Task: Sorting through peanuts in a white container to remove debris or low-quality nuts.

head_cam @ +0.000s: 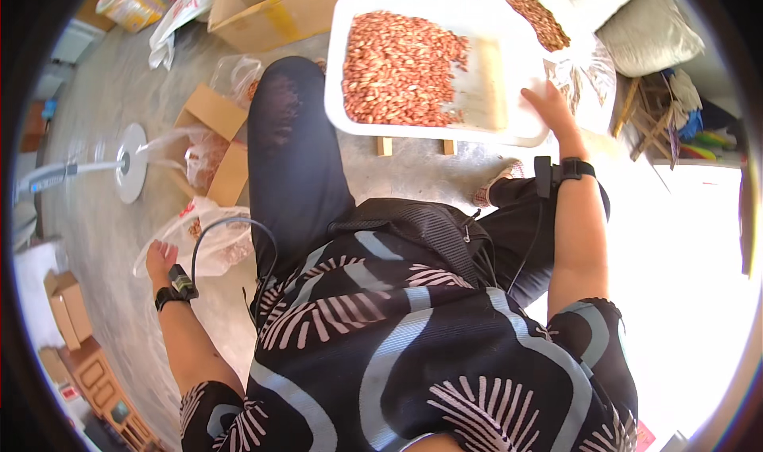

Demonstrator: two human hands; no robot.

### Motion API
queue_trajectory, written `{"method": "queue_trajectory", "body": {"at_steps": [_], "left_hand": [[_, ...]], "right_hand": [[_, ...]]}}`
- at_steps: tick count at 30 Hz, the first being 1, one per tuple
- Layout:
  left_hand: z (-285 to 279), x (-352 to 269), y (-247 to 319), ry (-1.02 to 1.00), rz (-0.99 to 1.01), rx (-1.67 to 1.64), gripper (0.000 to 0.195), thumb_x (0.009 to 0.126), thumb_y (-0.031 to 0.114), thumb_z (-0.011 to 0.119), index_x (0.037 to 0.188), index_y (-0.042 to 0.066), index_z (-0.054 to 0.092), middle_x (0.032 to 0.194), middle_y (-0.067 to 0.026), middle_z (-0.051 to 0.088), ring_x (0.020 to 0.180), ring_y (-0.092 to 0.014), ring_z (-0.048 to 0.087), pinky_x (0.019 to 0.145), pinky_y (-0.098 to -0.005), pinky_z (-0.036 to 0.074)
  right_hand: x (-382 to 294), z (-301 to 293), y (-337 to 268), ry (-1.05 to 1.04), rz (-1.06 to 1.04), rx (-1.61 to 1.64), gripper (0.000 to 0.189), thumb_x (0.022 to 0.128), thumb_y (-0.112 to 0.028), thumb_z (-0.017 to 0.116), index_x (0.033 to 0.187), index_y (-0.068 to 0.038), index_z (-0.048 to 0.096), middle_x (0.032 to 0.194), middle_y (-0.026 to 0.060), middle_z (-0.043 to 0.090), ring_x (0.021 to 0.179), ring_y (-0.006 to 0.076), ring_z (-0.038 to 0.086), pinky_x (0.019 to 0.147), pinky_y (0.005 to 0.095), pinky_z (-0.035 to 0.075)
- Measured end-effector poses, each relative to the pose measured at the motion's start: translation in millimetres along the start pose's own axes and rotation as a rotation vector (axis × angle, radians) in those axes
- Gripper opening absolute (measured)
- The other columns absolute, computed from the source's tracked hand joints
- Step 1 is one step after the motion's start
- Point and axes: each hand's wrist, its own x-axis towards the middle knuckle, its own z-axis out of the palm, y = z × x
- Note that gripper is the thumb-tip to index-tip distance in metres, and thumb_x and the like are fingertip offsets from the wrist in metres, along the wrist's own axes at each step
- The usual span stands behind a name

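Note:
A white plastic tub (417,132) stands before me, tilt unclear. Reddish-skinned shelled peanuts (399,70) cover its left and middle floor, and the right part shows bare floor with a yellowish band. My right hand (551,106) grips the tub's right rim, thumb on the inner side. Low on my left, a thin translucent plastic bag (220,255) lies on the floor, with some peanuts showing through. My left hand (161,258) is at the bag's left edge, fingers partly curled; whether it pinches the plastic cannot be made out.
An open cardboard box (217,115) with a plastic bag inside sits left of my knee. Behind it are a larger carton (280,11) and a white sack (185,16). A round-based stand (131,163) is farther left. Stuffed sacks (650,34) lie at right.

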Motion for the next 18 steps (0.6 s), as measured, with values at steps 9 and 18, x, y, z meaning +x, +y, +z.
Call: {"method": "queue_trajectory", "body": {"at_steps": [9, 18], "left_hand": [[273, -339, 205, -0.92, 0.783, 0.176, 0.029, 0.094, 0.019, 0.062, 0.118, 0.003, 0.062, 0.104, -0.0061, 0.068, 0.091, -0.012, 0.062, 0.079, -0.0247, 0.048], [400, -371, 167, -0.695, 1.59, 0.837, 0.009, 0.076, 0.002, 0.067, 0.083, 0.001, 0.063, 0.082, -0.0164, 0.056, 0.077, -0.034, 0.06, 0.071, -0.0393, 0.05]], "right_hand": [[-8, -7, -2, -0.056, 0.052, 0.155, 0.054, 0.08, -0.038, 0.072, 0.112, 0.004, 0.06, 0.102, 0.0198, 0.069, 0.099, 0.0302, 0.066, 0.088, 0.0385, 0.049], [-13, -13, -16, -0.106, 0.055, 0.194, 0.051, 0.079, -0.036, 0.072, 0.112, 0.002, 0.06, 0.098, 0.017, 0.07, 0.093, 0.0258, 0.067, 0.085, 0.0367, 0.05]]}}
